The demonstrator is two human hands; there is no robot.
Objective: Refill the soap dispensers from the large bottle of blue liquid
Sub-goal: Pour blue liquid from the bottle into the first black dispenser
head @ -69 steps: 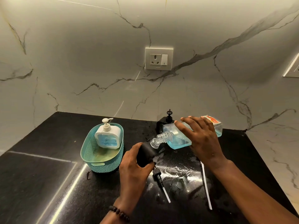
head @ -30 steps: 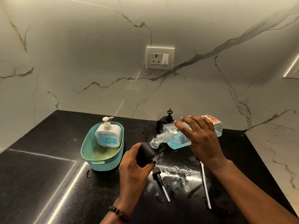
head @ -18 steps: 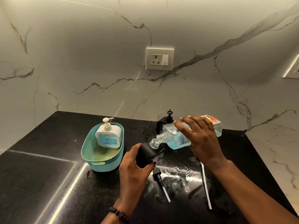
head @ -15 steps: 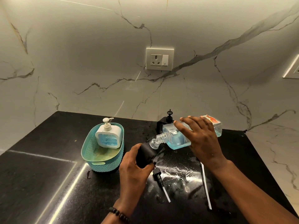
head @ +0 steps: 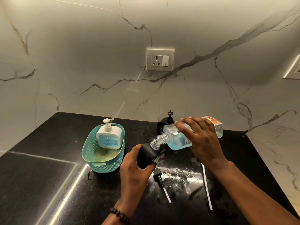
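Note:
My right hand [head: 201, 140] grips a clear large bottle of blue liquid [head: 177, 139], tipped almost flat with its ribbed neck pointing left and down. The neck's mouth sits at the top of a black dispenser [head: 146, 154], which my left hand [head: 134, 172] holds tilted just above the counter. A black pump head with a white tube [head: 160, 179] lies on the counter below it. A second black dispenser [head: 165, 124] with its pump on stands behind the bottle. A white dispenser [head: 109, 137] with blue liquid stands in a teal basket [head: 100, 161].
The black counter [head: 48, 176] is wet with spilled liquid around the middle, near the loose pump. A long white tube [head: 206, 187] lies to the right of the spill. A marble wall with a power socket [head: 159, 60] rises behind the counter.
Almost nothing has moved; both hands hold the same pose, with the bottle's neck staying at the black dispenser's top.

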